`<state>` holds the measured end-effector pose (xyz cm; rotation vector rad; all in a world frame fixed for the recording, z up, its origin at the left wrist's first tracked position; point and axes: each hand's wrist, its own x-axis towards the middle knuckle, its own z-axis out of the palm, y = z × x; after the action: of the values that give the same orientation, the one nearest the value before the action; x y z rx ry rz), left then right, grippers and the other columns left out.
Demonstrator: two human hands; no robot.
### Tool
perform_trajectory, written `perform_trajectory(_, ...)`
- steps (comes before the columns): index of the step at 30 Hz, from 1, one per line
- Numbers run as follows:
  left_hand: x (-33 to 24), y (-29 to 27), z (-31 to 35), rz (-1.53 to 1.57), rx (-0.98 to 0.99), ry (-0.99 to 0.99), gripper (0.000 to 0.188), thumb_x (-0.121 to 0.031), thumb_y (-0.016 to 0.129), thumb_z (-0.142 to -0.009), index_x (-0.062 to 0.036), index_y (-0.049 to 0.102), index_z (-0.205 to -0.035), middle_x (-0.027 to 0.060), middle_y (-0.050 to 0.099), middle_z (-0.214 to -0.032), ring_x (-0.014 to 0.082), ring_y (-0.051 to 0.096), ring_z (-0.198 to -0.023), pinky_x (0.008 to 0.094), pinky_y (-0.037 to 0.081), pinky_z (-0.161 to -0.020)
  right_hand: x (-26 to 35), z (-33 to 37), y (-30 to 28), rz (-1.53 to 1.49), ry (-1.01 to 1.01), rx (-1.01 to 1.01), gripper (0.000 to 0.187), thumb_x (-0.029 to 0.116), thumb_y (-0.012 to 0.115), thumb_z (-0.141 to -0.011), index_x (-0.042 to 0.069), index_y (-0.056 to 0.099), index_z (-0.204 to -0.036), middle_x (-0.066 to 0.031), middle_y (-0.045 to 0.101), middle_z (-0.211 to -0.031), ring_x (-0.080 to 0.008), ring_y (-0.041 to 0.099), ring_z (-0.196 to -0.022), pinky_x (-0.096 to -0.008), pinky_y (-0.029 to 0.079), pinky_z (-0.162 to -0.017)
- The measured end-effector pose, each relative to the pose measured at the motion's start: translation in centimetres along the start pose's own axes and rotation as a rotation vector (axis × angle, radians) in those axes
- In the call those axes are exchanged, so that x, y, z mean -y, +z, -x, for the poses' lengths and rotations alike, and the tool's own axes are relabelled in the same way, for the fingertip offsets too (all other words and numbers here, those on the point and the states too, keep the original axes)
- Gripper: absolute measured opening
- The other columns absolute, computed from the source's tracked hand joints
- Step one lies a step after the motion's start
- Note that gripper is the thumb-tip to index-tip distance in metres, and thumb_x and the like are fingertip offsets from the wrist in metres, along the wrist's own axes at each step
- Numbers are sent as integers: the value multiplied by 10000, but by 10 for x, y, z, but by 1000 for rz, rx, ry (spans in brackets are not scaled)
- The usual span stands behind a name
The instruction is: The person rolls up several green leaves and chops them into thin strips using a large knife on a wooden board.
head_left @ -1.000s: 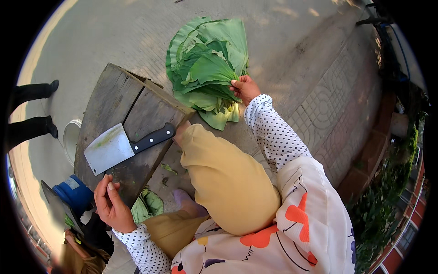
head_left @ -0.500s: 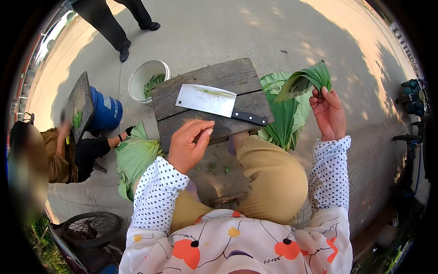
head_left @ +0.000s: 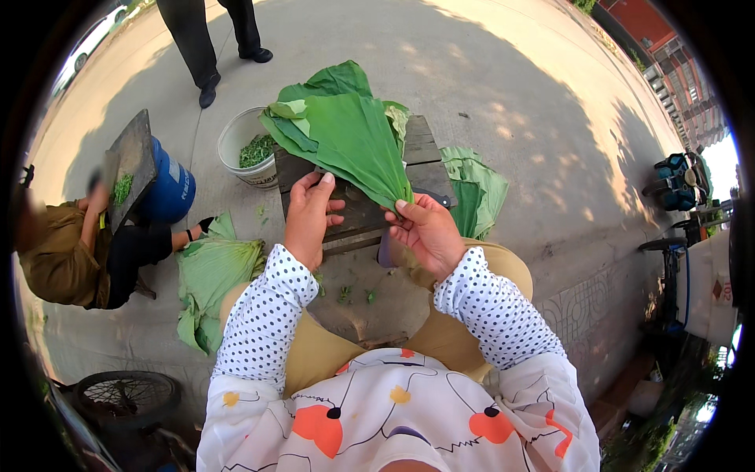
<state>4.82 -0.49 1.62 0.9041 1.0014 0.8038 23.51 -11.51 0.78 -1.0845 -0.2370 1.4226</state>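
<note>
Over the wooden board, my right hand (head_left: 429,232) pinches the narrow gathered end of a bundle of large green leaves (head_left: 346,138), which fans out away from me. My left hand (head_left: 308,216) is by the bundle's near left edge, fingers apart and holding nothing; whether it touches the leaves I cannot tell. Beneath the leaves lies a cleaver (head_left: 432,197), mostly covered, its black handle showing at the right. The weathered board (head_left: 421,141) is partly hidden by the leaves. More leaves (head_left: 480,193) lie beyond its right side.
A white bucket (head_left: 271,179) with chopped greens stands left of the board. Another leaf pile (head_left: 220,275) lies on the ground near my left knee. At far left a person (head_left: 71,259) sits by a blue drum (head_left: 173,185); another person's legs (head_left: 193,47) stand beyond.
My right hand has brought the leaf bundle from the right side to over the board, covering most of the cleaver. My left hand has opened and moved slightly toward the leaves.
</note>
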Motion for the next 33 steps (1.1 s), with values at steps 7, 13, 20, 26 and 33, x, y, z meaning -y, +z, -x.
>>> perform_trajectory(7, 10, -39, -8, -2, -126, -122, 598, -266, 660, -1010, -24, 386, -1484, 93, 569, -1246, 175, 593, -930, 349, 536, -768, -38, 0, 0, 583, 141, -67, 201, 210, 620, -1036, 21, 635, -1104, -63, 688, -943, -133, 657, -858, -324, 537, -701)
perform_trajectory(13, 12, -32, -6, -41, -124, -113, 460, -252, 683, -994, -55, 512, -1374, 75, 618, -1117, 144, 605, -831, 338, 540, -721, -44, -18, -21, 937, -248, -98, 209, 165, 654, -999, -19, 681, -1094, -65, 699, -944, -134, 628, -801, -307, 528, -733)
perform_trajectory(20, -1, -29, 5, -89, 381, -509, 617, -610, 535, -1017, -48, 599, -1264, 89, 717, -1005, 168, 684, -806, 322, 554, -697, -4, 6, 33, 275, -137, -119, 227, 77, 664, -981, -8, 618, -1186, -33, 647, -878, -120, 588, -707, -285, 492, -631)
perform_trajectory(26, 4, -24, -7, 444, 336, -106, 391, -317, 562, -1071, -13, 577, -1317, 119, 681, -1243, 237, 690, -1075, 404, 569, -923, -6, 11, 56, 252, 83, 86, 130, 134, 695, -977, 101, 581, -1031, 1, 607, -902, -106, 575, -747, -305, 489, -649)
perform_trajectory(33, -1, -22, 1, 457, 321, -206, 342, -109, 554, -1035, 23, 554, -1350, 127, 666, -1295, 264, 683, -1130, 440, 581, -948, 1, -19, 70, -141, 62, 130, 425, 340, 606, -1057, 9, 579, -1321, -133, 682, -1234, -245, 679, -1103, -433, 574, -953)
